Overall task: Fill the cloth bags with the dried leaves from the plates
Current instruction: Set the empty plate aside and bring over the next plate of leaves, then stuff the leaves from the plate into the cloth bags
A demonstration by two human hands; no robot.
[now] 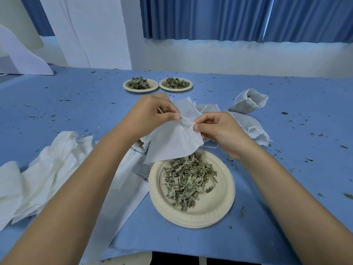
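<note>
A white cloth bag [175,142] hangs in mid-air at the centre of the view. It is held by its gathered mouth just above the far rim of a paper plate [191,220] at 6 o'clock, probably so that any stray dried leaves [189,178] drop back onto the pile. The left hand [152,111] and right hand [215,129] meet at the bag's top. On each, thumb and forefinger are pressed together, pinching the thin drawstring [183,131] and the cloth edge, with the remaining fingers curled in. Whether the mouth is being pulled open or drawn closed cannot be told. On the blue bench [76,111], a second plate [126,87] and a third plate [190,86] of leaves sit side by side at 12 o'clock. Stuffed bags [248,106] lie at 2 o'clock, and a heap of flat empty bags [49,159] lies at 8 o'clock
</note>
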